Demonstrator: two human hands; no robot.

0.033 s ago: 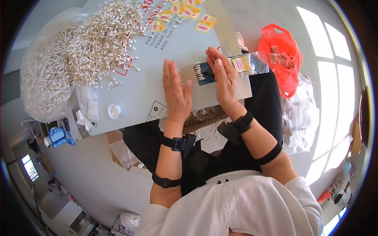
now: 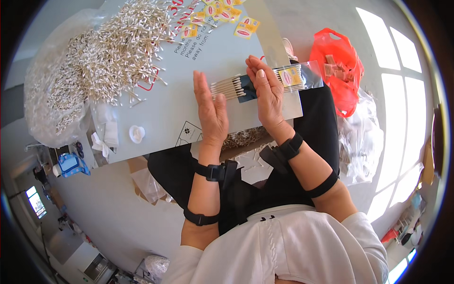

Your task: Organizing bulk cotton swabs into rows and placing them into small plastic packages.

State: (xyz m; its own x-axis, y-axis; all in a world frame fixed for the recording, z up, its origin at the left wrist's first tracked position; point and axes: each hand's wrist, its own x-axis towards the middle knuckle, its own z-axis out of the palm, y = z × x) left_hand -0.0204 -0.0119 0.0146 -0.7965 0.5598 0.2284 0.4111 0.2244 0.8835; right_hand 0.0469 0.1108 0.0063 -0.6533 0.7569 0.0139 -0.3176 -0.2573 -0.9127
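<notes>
A row of cotton swabs (image 2: 227, 88) lies side by side on the table, over a dark strip (image 2: 247, 90). My left hand (image 2: 212, 116) stands on edge beside the row's left end, fingers stretched out and thumb apart, gripping nothing. My right hand (image 2: 271, 102) has its fingers extended across the dark strip, between the loose row and a clear plastic bag (image 2: 312, 75). Swabs and a yellow label (image 2: 289, 76) show in the bag. What lies under my right palm is hidden.
A big heap of cotton swabs (image 2: 118, 52) spills from a clear sack at the table's left. Several yellow labels (image 2: 247, 27) lie at the far side. A small white dish (image 2: 137, 134) sits near the front edge. A red plastic bag (image 2: 338, 71) stands right of the table.
My left hand has shifted slightly left, away from the swab ends. My right hand and the bag have hardly moved.
</notes>
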